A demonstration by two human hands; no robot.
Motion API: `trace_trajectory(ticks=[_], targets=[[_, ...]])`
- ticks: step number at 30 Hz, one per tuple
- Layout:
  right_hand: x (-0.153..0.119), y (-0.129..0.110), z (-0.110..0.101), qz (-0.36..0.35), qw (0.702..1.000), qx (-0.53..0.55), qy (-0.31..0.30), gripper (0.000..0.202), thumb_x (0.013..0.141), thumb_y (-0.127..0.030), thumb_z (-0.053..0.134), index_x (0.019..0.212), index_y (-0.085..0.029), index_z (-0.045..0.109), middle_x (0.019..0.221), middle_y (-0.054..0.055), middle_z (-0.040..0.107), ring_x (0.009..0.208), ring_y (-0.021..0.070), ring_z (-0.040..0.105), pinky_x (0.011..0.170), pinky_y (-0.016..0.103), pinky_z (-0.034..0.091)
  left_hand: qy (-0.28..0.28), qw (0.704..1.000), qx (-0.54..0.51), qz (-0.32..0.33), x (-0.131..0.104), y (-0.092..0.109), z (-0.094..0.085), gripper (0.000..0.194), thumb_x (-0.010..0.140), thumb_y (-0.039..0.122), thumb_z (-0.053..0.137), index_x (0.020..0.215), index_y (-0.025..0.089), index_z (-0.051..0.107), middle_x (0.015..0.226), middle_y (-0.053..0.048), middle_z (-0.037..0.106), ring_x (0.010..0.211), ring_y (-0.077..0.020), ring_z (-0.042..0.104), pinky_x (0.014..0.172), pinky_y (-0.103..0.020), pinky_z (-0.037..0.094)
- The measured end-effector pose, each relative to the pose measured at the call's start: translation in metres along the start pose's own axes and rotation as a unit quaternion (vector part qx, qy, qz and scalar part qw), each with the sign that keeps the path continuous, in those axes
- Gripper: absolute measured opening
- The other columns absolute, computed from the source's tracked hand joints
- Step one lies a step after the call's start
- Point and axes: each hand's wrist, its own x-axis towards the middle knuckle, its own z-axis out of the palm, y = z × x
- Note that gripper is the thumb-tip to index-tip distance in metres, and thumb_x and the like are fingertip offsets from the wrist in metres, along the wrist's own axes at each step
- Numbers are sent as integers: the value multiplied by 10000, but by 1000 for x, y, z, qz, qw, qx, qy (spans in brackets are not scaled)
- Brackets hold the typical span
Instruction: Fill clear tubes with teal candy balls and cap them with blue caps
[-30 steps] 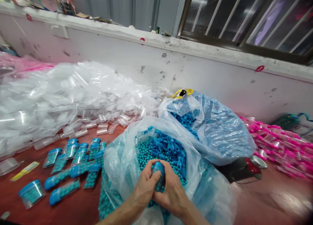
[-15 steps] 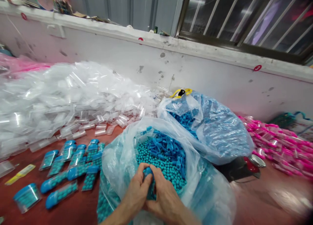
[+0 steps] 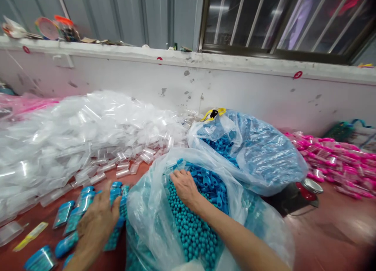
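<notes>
My left hand [image 3: 98, 218], blurred, is over the filled clear containers on the left of the table, its thumb apart from its fingers; I see nothing in it. Below and around it lie several containers of teal beads with blue caps [image 3: 64, 214]. My right hand [image 3: 185, 188] reaches into the open plastic bag [image 3: 149, 202], fingers bent and close together at its far left side. Whatever its fingertips hold is hidden. Under that wrist are loose teal beads [image 3: 194, 235], with blue plastic caps [image 3: 210, 184] beside them and a few clear pieces near the fingers.
A large heap of clear plastic containers [image 3: 73, 133] covers the back left. Behind the open bag lies a blue-tinted bag [image 3: 264, 153] of blue pieces. Pink items [image 3: 337, 161] are piled at right, near a dark object with a metal lid [image 3: 311, 186]. A yellow strip [image 3: 31, 236] lies at left.
My hands were together over the bag around a blue-capped container. They have parted: the left moved left over the filled containers, the right forward into the bag. The view has shifted slightly.
</notes>
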Motion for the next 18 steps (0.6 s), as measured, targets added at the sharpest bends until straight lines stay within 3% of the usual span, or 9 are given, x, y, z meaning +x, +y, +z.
trace_trajectory(ticks=[3, 5, 7, 9, 12, 14, 18], targets=[[24, 0, 19, 7, 1000, -13, 2, 238, 843, -94, 361, 989, -130, 545, 985, 122, 573, 956, 256, 464, 775, 411, 361, 71, 980, -54, 175, -22, 25, 8, 331, 845, 335, 338, 1094, 191, 501, 951, -79, 616, 865, -221, 574, 767, -341, 449], [33, 4, 27, 4, 1000, -10, 1, 230, 845, -99, 363, 949, -125, 566, 947, 122, 587, 935, 252, 479, 789, 419, 351, 65, 949, -110, 289, -37, 47, 11, 250, 840, 251, 376, 1026, 206, 538, 861, -50, 624, 823, -187, 574, 764, -309, 455], [36, 10, 29, -8, 1000, -5, 0, 223, 847, -110, 366, 903, -137, 580, 903, 104, 601, 905, 235, 495, 817, 414, 336, 49, 920, -154, 357, -48, 69, 12, 243, 830, 177, 392, 1022, 202, 540, 853, -44, 616, 833, -168, 568, 774, -280, 459], [35, 17, 25, -18, 1000, 4, 0, 225, 847, -108, 364, 868, -142, 585, 865, 92, 609, 887, 221, 504, 864, 410, 304, 39, 913, -189, 359, -52, 89, 12, 264, 833, 160, 391, 1065, 183, 513, 871, -54, 605, 838, -158, 564, 758, -255, 470], [28, 28, 16, -17, 1000, 26, 1, 230, 844, -101, 358, 869, -146, 583, 855, 85, 613, 881, 205, 514, 886, 374, 293, 46, 937, -179, 296, -44, 109, 16, 327, 838, 196, 393, 1155, 146, 450, 986, -101, 572, 915, -187, 545, 780, -287, 475], [20, 35, 10, 2, 999, 48, 5, 246, 843, -99, 354, 972, -150, 558, 905, 83, 611, 893, 197, 519, 841, 328, 336, 38, 952, -132, 274, -35, 116, 24, 381, 828, 199, 401, 1205, 146, 415, 1101, -129, 527, 995, -227, 512, 831, -345, 455], [-7, 50, 2, 53, 994, 98, 13, 293, 855, -109, 330, 1080, -161, 510, 993, 76, 598, 937, 164, 528, 803, 257, 376, -53, 956, -41, 284, -19, 122, 47, 471, 803, 103, 371, 1262, 208, 370, 1264, -126, 433, 1085, -257, 458, 862, -384, 417]])
